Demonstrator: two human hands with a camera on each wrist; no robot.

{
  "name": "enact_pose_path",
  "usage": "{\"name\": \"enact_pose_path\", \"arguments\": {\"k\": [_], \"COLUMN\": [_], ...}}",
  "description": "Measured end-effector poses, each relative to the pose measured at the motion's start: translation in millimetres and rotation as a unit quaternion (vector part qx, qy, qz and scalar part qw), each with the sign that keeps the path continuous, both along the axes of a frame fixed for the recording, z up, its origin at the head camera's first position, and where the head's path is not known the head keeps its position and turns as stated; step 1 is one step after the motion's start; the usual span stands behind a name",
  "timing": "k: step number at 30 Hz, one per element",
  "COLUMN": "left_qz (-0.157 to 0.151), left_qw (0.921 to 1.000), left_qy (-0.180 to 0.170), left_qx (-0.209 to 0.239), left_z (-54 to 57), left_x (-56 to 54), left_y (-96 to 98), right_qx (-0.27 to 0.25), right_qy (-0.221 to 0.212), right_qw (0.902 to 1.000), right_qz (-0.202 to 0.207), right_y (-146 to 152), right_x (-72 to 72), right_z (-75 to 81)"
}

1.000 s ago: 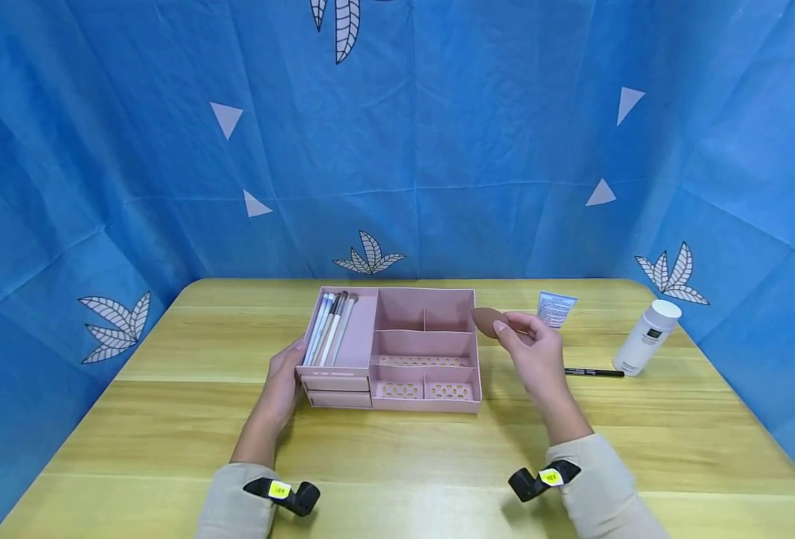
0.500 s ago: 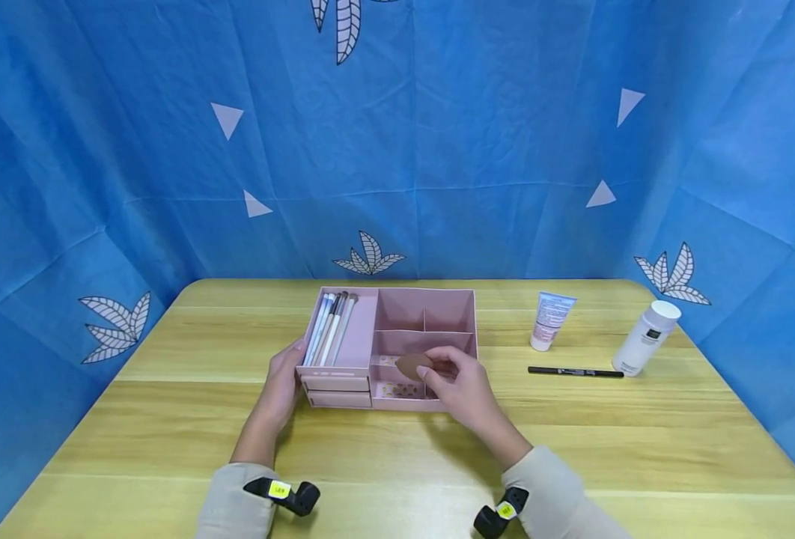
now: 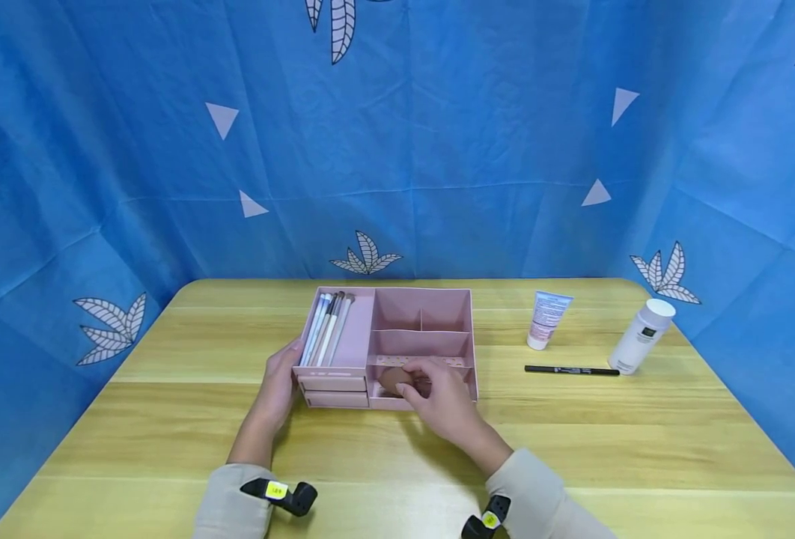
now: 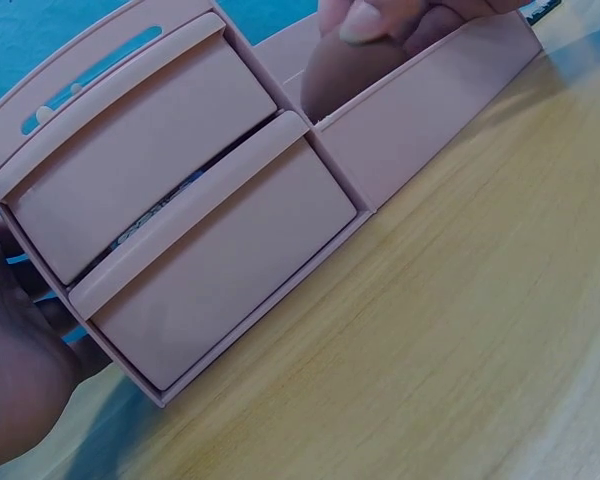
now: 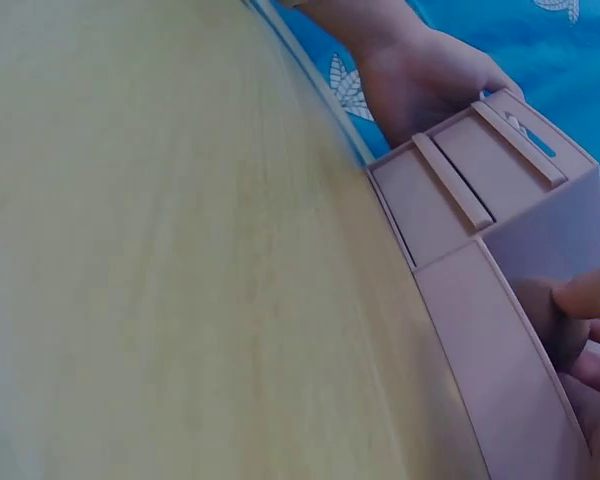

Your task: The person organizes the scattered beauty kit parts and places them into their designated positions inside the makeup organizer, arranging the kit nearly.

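In the head view, a pink makeup organizer [image 3: 364,371] stands on the wooden table. My right hand [image 3: 446,404] pinches a brown teardrop-shaped makeup sponge [image 3: 392,380] between thumb and fingers, inside the front-left small compartment. The sponge [image 4: 348,72] shows partly behind the organizer's front wall in the left wrist view. Whether it touches the compartment floor, I cannot tell. My left hand [image 3: 279,383] lies against the organizer's left side, its fingers extended along the wall. Several makeup brushes [image 3: 330,329] lie in the left top tray, above two shut drawers [image 5: 435,200].
Right of the organizer, a squeeze tube [image 3: 548,320] stands on its cap. A black pencil-like stick [image 3: 569,370] lies in front of it, its right end near a white bottle [image 3: 642,338]. A blue curtain [image 3: 411,150] hangs behind the table.
My right hand has carried the sponge leftward from beside the organizer, then down into the front-left compartment. My left hand has stayed at the organizer's side.
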State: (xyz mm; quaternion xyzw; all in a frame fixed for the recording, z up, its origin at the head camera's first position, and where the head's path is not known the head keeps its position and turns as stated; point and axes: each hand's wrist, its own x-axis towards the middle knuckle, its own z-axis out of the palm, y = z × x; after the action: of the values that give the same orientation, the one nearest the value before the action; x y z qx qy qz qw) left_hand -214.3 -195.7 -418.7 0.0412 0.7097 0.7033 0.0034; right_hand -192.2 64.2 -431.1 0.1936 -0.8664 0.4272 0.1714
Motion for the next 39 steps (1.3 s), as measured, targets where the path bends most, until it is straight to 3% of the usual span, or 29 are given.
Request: {"name": "enact_pose_path", "arguments": {"k": [5,15,23,32,39], "left_qz": [0.001,0.003,-0.002,-0.010,-0.010], "left_qw": [1.0000,0.9999,1.0000,0.9998,0.9997], "left_qy": [-0.001,-0.009,-0.008,-0.014,-0.022], "left_qx": [0.008,0.003,0.005,0.005,-0.001], "left_z": [-0.9,-1.3,-1.7,-0.3,0.5], "left_x": [-0.3,0.0,-0.6,0.0,1.4], "left_y": [-0.3,0.4,0.5,0.6,-0.3], "right_qx": [0.054,0.080,0.089,0.030,-0.074], "right_qy": [0.031,-0.006,-0.008,-0.044,-0.084], "right_qw": [0.9981,0.9968,0.9960,0.9986,0.9928], "right_qz": [0.001,0.004,0.001,-0.001,0.043], "right_y": [-1,0,1,11,32], "right_x": [0.3,2.3,1.3,-1.1,-2.1], "right_z": [-2.0,2.9,3.9,5.3,26.6]}}
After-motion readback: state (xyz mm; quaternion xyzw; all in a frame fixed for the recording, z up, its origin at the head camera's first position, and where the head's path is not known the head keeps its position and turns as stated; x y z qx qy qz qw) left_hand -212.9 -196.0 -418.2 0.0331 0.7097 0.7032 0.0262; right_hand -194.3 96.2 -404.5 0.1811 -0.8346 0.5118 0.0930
